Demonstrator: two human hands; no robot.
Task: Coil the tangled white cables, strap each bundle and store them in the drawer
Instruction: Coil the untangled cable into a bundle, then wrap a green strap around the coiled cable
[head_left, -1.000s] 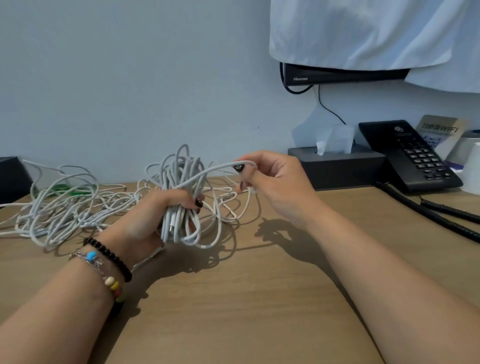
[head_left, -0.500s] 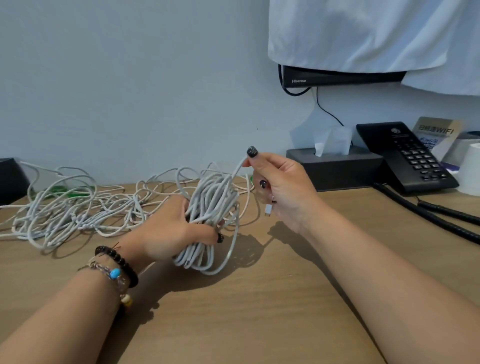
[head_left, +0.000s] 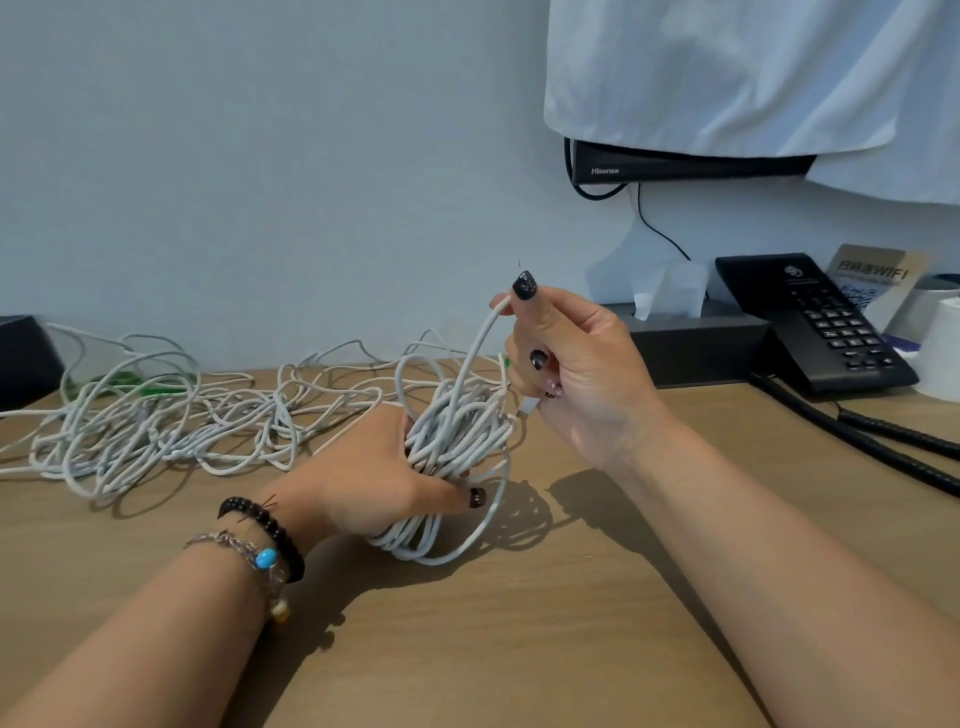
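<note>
My left hand (head_left: 369, 483) grips a coiled bundle of white cable (head_left: 457, 436) just above the wooden desk (head_left: 519, 623), fingers wrapped round its middle. One strand rises from the bundle to my right hand (head_left: 566, 364), which pinches that cable end between thumb and forefinger; the white plug tip pokes out below the palm. A loose tangle of white cables (head_left: 156, 415) lies spread on the desk to the left, with something green (head_left: 124, 382) under it. No drawer is in view.
A black tissue box (head_left: 696, 348) and a black desk phone (head_left: 810, 322) with its coiled cord (head_left: 883, 441) stand at the back right. A WiFi sign (head_left: 872, 275) and a white cup (head_left: 943, 353) sit behind them. A cloth-covered screen (head_left: 691, 166) hangs above. A dark object (head_left: 21, 358) is at far left.
My left hand has carried the coil to the right and turned it. My right hand has lifted the cable end up and swung it over the bundle.
</note>
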